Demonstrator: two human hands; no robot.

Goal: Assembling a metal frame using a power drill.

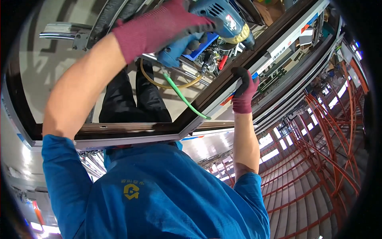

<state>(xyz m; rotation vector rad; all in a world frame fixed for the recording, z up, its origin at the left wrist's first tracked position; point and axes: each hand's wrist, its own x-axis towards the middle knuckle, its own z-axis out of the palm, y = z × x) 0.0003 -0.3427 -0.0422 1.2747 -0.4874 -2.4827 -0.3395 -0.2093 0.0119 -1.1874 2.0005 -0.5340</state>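
Observation:
My left hand (159, 30), in a maroon glove with dark fingers, is wrapped round the handle of a blue power drill (217, 14). The drill lies tilted, its yellowish collar and dark nose pointing toward a brown and white window or door frame (217, 89). Whether the nose touches the frame I cannot tell. From the base of the handle a green cord (181, 95) hangs down. My right hand (244, 89), gloved the same way, is closed on the slanting right bar of that frame, its dark fingertips over the inner edge.
Inside the frame's opening, a blue bin (202, 47), loose metal hardware, a red-handled tool (223, 62) and a tan hose (171, 85) sit below. A metal profile (63, 35) lies at the upper left. Long stacked profiles and red steel trusses (334, 131) stand to the right.

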